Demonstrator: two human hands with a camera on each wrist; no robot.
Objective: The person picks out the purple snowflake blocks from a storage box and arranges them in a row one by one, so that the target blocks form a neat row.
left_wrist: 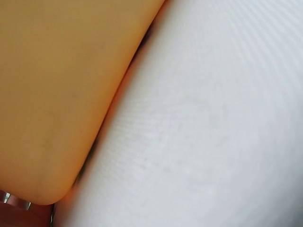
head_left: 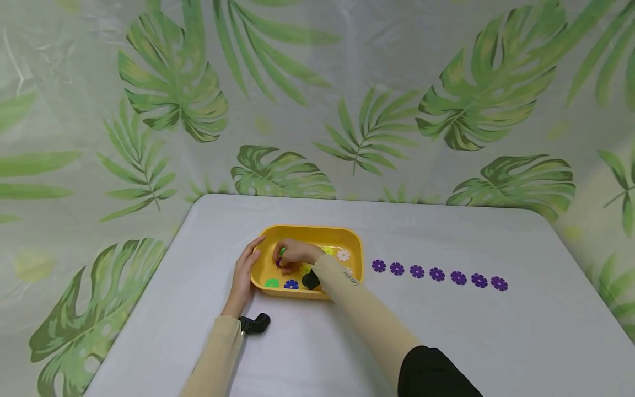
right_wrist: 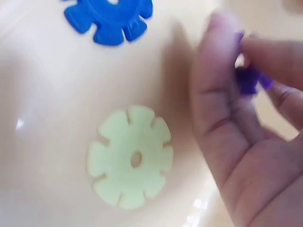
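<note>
Right hand [head_left: 292, 255] sits inside the yellow tray [head_left: 307, 230], thumb and fingertips [right_wrist: 270, 52] pinched on a purple disc [right_wrist: 251, 78]; the disc is off the tray floor, near the tray's 9 o'clock side. Left hand [head_left: 244, 275] lies flat against the tray's left wall, fingers straight and together, steadying it; the left wrist view shows only tray wall [left_wrist: 52, 94] and table [left_wrist: 213, 118]. Judgement: the pinch covers only the disc's edge and looks light, so lift straight up before moving sideways, and clear the rim rather than drag over it. Loose discs remain on the tray floor: a pale green disc [right_wrist: 130, 157] just at 7 o'clock of the fingers and a blue disc [right_wrist: 109, 19] at 11 o'clock; keep the fingers off these. A row of purple discs [head_left: 436, 274] lies on the table at 3 o'clock of the tray, seven visible, evenly spaced. Open table continues beyond the row's right end and toward 6 o'clock; the far table edge [head_left: 377, 201] at 12 o'clock is well apart. The tray's right rim is the only obstacle on that path.
</note>
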